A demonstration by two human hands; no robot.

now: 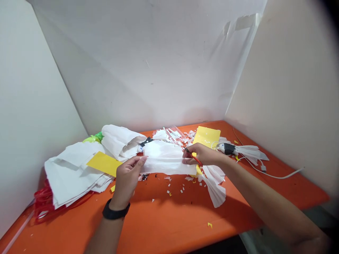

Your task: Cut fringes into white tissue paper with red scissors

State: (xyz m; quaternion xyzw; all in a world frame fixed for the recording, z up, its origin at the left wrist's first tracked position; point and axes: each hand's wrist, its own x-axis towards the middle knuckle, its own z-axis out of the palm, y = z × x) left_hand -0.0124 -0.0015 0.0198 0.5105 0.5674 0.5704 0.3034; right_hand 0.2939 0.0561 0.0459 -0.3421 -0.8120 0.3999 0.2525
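Observation:
A piece of thin white paper (166, 165), apparently tissue or crepe, is stretched level above the table between both hands. My left hand (128, 178), wearing a black wristband, pinches its left end between thumb and fingers. At the right end, my right hand (200, 154) has its fingertips closed on the paper. A small pair of red-handled scissors (196, 159) also sits in that hand, with dark blades pointing up and left. Behind the stretched strip lies another lit white sheet (162, 149); whether the two are joined I cannot tell.
Stacked white sheets (71, 173) and a yellow sheet (104, 163) lie left on the orange table (159, 218). Another yellow sheet (208, 135) lies behind my right hand. Paper scraps are scattered about. At right are a black-and-white figure with a paper tail (229, 149) and a white cable (278, 177).

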